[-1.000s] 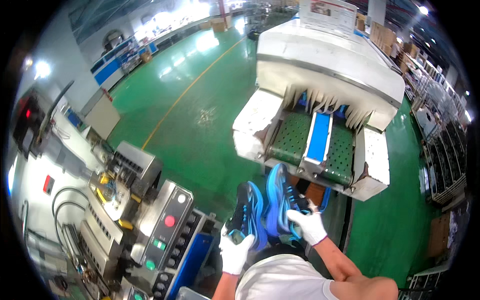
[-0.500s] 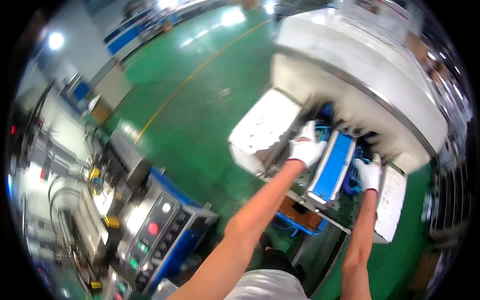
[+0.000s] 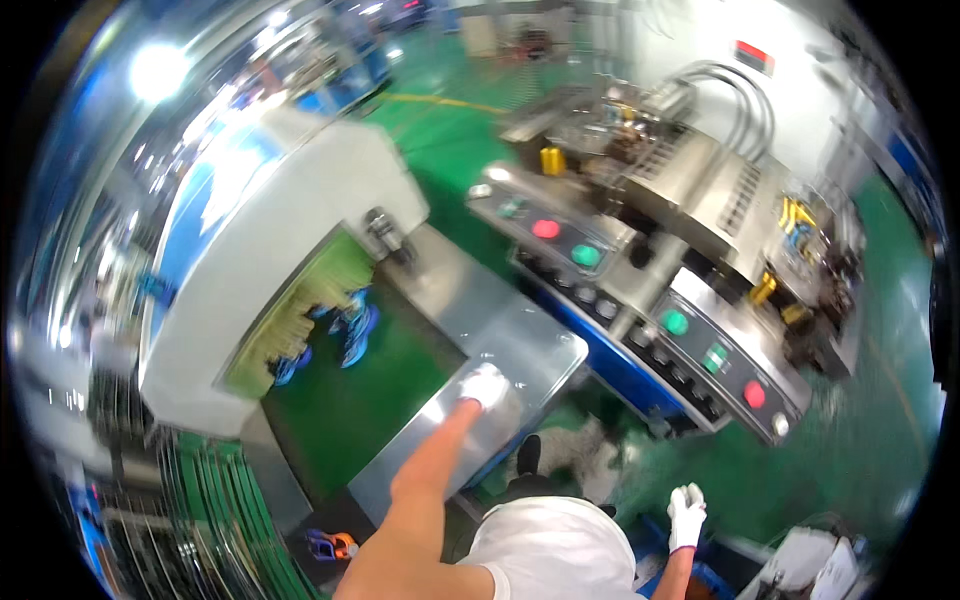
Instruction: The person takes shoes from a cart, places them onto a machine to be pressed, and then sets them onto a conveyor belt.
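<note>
My left hand (image 3: 485, 386), in a white glove, is over the shiny metal ledge (image 3: 535, 345) at the front of a conveyor machine. Blur smears its fingers, and I cannot tell whether it touches the ledge. My right hand (image 3: 687, 516), also white-gloved, is low on the right, fingers extended and nothing visible in them. It is nearest to a blue crate (image 3: 708, 580), partly hidden by my forearm. On the green conveyor belt (image 3: 350, 420), a blue shoe (image 3: 354, 335) and another blue piece (image 3: 288, 367) show at the fringed curtain (image 3: 300, 310).
A control panel (image 3: 640, 330) with red and green buttons stands to the right, before a metal press machine (image 3: 700, 185). At the lower left lie an orange and purple shoe (image 3: 332, 545) and a wire rack (image 3: 225, 510). The white machine hood (image 3: 290, 190) rises over the belt.
The view has swung to a different side of the workplace. Both hands have left the fringed opening with the blue tray; they are now wide apart, the right one low at my side.
</note>
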`<action>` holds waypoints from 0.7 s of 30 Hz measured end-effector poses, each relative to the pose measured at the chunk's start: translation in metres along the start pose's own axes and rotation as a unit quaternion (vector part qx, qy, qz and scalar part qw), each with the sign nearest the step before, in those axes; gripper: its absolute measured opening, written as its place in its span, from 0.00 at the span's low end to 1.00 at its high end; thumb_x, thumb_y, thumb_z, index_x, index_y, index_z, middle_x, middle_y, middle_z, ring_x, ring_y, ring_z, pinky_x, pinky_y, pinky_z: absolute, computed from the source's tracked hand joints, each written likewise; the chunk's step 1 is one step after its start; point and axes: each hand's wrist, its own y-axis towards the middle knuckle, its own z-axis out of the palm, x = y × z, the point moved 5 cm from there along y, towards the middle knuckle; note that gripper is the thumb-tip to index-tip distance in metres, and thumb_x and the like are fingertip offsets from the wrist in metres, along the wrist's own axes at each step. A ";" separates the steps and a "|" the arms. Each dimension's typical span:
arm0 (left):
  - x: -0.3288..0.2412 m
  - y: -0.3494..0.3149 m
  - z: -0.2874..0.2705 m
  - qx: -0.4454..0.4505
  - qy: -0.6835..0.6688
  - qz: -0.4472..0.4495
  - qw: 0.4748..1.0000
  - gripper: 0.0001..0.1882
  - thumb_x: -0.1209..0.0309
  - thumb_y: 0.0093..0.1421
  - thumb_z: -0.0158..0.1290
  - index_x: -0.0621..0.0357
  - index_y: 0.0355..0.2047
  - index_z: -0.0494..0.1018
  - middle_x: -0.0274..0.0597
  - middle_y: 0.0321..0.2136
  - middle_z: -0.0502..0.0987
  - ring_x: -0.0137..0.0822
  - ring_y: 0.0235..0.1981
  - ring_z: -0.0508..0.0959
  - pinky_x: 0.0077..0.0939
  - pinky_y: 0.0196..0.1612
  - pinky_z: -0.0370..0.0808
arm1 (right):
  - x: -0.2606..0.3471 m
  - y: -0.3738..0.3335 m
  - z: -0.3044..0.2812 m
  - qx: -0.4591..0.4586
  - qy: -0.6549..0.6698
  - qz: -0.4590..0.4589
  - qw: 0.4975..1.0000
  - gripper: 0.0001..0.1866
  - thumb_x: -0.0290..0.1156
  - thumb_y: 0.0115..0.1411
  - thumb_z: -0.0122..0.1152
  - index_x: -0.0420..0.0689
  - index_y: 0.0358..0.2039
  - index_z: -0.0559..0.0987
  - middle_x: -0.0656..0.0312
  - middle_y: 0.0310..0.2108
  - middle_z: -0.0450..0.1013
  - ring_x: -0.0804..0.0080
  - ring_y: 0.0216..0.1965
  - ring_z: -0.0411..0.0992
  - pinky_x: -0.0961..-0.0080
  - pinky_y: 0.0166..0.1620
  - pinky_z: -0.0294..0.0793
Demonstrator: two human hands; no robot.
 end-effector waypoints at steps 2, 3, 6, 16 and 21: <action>0.091 0.016 -0.067 -0.073 -0.119 -0.161 0.977 0.21 0.57 0.63 0.53 0.54 0.51 0.78 0.56 0.47 0.82 0.53 0.51 0.81 0.45 0.56 0.77 | 0.003 0.017 0.022 0.022 -0.093 0.018 0.995 0.33 0.34 0.63 0.70 0.37 0.65 0.69 0.54 0.55 0.75 0.70 0.47 0.76 0.75 0.42 0.78; 0.129 0.008 -0.076 -0.143 -0.265 -0.254 0.919 0.22 0.58 0.63 0.55 0.56 0.53 0.76 0.55 0.46 0.83 0.53 0.50 0.82 0.45 0.56 0.77 | 0.017 0.017 0.028 0.029 -0.138 0.049 0.989 0.34 0.34 0.62 0.69 0.36 0.65 0.68 0.51 0.55 0.76 0.67 0.48 0.76 0.72 0.45 0.78; 0.284 -0.035 -0.096 -0.233 -0.182 -0.344 0.891 0.29 0.61 0.62 0.59 0.56 0.62 0.69 0.52 0.43 0.83 0.42 0.31 0.85 0.37 0.36 0.83 | 0.033 0.024 0.070 0.080 -0.264 0.050 0.960 0.33 0.34 0.60 0.71 0.34 0.62 0.71 0.52 0.48 0.78 0.69 0.40 0.77 0.70 0.40 0.78; 0.332 0.091 -0.155 -0.133 -0.055 -0.355 0.924 0.33 0.43 0.63 0.51 0.52 0.59 0.72 0.58 0.52 0.78 0.57 0.50 0.81 0.51 0.53 0.76 | 0.023 0.043 0.061 0.158 -0.514 0.107 0.836 0.36 0.44 0.61 0.72 0.36 0.63 0.72 0.53 0.48 0.79 0.70 0.41 0.75 0.70 0.43 0.79; 0.328 0.047 -0.125 -0.308 -0.187 -0.276 0.891 0.12 0.62 0.63 0.56 0.47 0.46 0.76 0.48 0.41 0.79 0.56 0.39 0.82 0.53 0.44 0.78 | 0.125 0.023 0.243 0.191 -0.625 -0.097 0.750 0.21 0.46 0.54 0.66 0.40 0.36 0.82 0.43 0.43 0.80 0.46 0.47 0.78 0.50 0.50 0.77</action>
